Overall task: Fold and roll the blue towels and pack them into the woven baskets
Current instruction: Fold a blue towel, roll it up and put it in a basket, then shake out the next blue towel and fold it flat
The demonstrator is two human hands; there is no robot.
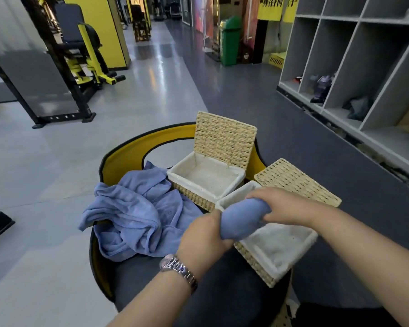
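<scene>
A rolled blue towel (pixel 242 220) is held between both hands above the near woven basket (pixel 300 246). My left hand (pixel 204 239), with a metal watch on its wrist, grips the roll's near end. My right hand (pixel 281 205) grips its far end over the basket's back-left corner. That basket has a white liner, nothing visible inside, and its lid open to the right. A second woven basket (pixel 194 182), also lined and with nothing inside, stands behind it with its lid upright. A heap of loose blue towels (pixel 137 213) lies to the left.
Baskets and towels sit on a dark padded seat with a yellow curved frame (pixel 132 154). Grey cubby shelves (pixel 354 67) run along the right. Yellow gym machines (pixel 80 55) stand at the far left, a green bin (pixel 229 41) far back.
</scene>
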